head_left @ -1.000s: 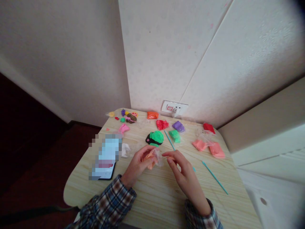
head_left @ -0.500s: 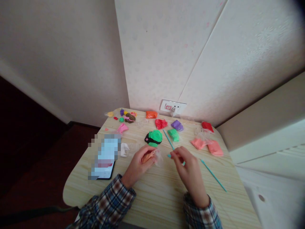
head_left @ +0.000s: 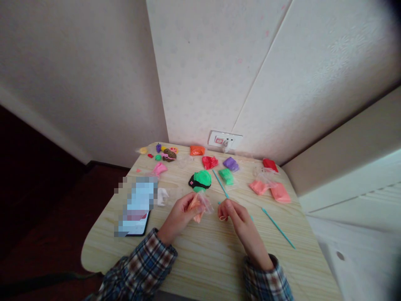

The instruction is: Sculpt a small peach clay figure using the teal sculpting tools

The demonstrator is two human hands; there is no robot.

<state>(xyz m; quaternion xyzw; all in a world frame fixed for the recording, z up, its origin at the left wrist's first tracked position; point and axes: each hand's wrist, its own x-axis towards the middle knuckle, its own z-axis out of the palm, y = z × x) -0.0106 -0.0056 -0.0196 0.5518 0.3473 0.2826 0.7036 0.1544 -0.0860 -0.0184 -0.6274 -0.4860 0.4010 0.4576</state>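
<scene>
My left hand [head_left: 179, 216] is closed on a clear plastic bag of peach modelling clay [head_left: 196, 207], its loose open end pointing right. To its right, my right hand [head_left: 234, 212] is curled, thumb and fingers pinched together. A small pale peach loop shows at its fingertips; whether that is clay or a finger I cannot tell. Teal bits [head_left: 252, 218] peek out on either side of this hand, mostly hidden by it. Just beyond the hands lies a green and black clay figure [head_left: 202, 179] with a pink flower mark. A teal modelling tool [head_left: 221, 183] lies beside it.
At left is a phone [head_left: 139, 205], its screen blurred. Bags of orange [head_left: 197, 150], red [head_left: 209, 162], purple [head_left: 231, 163], green [head_left: 226, 176] and coral clay [head_left: 280, 192] lie around. Another teal tool [head_left: 278, 228] rests at right. Small clay pieces [head_left: 169, 155] sit back left, near the wall socket [head_left: 224, 140].
My left hand has turned the bag, so more peach clay shows. My right hand has moved slightly left and curled its fingers inward. The view has shifted a little.
</scene>
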